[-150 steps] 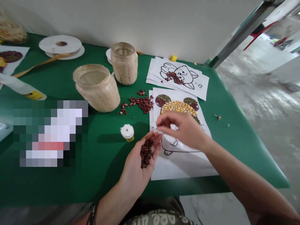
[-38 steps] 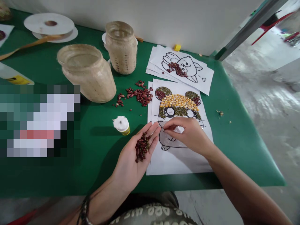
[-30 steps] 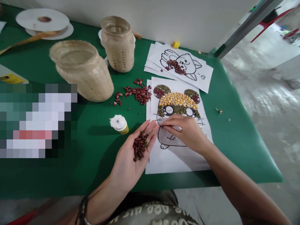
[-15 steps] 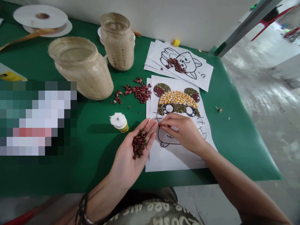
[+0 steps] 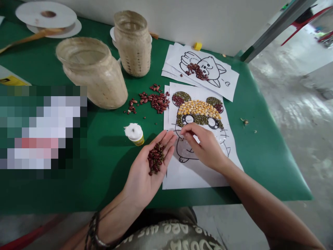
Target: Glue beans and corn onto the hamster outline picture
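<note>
My left hand lies unclenched under beans, likely light, hard and slippery, best pinched by the sides; my right hand hovers, fingertips parted.

The corn-topped drawing — partly hidden; the bottle — cut off.

Loose palmful of red and green beans near a flat, partly seed-covered animal drawing
</note>
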Demonstrator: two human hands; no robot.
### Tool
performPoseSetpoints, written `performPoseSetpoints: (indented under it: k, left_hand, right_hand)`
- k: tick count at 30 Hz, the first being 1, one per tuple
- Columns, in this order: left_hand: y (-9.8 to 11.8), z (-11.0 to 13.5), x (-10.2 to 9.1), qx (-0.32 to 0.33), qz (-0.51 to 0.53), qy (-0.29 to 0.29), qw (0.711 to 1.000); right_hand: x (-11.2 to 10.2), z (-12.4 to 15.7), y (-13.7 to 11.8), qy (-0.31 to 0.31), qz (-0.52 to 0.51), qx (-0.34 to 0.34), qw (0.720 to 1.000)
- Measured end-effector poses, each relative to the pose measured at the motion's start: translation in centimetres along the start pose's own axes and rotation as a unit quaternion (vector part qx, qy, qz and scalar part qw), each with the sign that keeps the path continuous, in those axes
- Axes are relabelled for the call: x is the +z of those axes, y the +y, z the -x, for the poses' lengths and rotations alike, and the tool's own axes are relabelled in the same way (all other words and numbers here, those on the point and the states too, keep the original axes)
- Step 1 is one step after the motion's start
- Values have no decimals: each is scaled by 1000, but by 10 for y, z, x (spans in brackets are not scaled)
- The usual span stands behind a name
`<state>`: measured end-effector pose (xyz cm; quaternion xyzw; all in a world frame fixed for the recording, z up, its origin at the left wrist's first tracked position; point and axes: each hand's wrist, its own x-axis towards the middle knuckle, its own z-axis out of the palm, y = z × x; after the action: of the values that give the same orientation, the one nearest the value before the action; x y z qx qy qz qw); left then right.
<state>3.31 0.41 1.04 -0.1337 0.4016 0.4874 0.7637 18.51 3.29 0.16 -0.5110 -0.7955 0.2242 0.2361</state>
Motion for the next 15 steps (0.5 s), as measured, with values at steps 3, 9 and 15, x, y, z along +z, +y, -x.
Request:
performPoseSetpoints:
  k: [3,9,15]
  left_hand:
    - [0,-2,-3,-1,6,-13,1000]
    - [-1,-8,-11,-12,-2,-46,999]
    - [-2,-10,-13,9,-23,-64,998]
  right_hand:
    - [-1,1,-9,17,15,-31,999]
    - [10,-1,-25,-42,36,-147,988]
    - [18,6,-29,-41,85,-123,988]
